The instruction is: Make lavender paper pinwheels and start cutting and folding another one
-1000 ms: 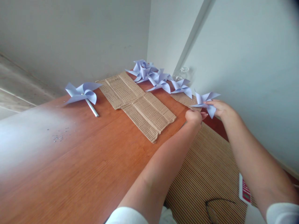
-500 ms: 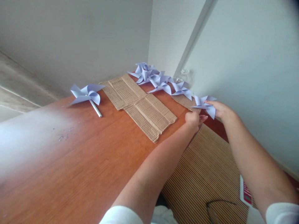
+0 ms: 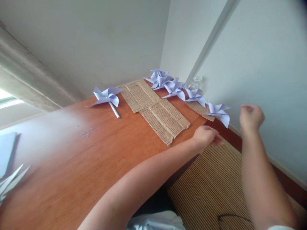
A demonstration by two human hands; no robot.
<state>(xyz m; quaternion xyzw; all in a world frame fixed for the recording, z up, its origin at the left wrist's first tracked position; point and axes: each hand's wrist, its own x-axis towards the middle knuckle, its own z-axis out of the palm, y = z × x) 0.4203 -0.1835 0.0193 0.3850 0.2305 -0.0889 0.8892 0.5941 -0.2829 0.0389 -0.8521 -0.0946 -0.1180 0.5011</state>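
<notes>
Now both hands are off the paper; the nearest pinwheel point(image 3: 218, 112) lies at the table's right edge, partly on a scrap of cardboard point(image 3: 200, 108), close to the wall and touched by neither hand. The right hand point(image 3: 250, 117) hangs in the air just right of it, fingers curled into a loose fist with nothing visible in them; the left hand point(image 3: 206, 136) sits lower, at the table point(image 3: 96, 159) edge just below the pinwheel, palm down, fingers stretched forward and slightly bent, holding nothing. Beyond the nearest pinwheel more pale blue pinwheels run in a row toward the corner: one point(image 3: 196, 95) just beside it, another point(image 3: 175, 90) next, then a small heap point(image 3: 158, 78) at the far end; a glass jar point(image 3: 194, 83) stands against the wall behind them. A flattened cardboard sheet point(image 3: 155, 108), printed with a fine grid, lies in the middle of the table, well left of the hands; farther left a pinwheel on a stick point(image 3: 106, 96) lies on its side. Small specks point(image 3: 86, 133) dot the wood near the centre; paper pieces point(image 3: 7, 169) show at the left edge. Below the table edge is a ribbed mat point(image 3: 216, 185), with a pair of glasses point(image 3: 233, 220) on it at the bottom.
</notes>
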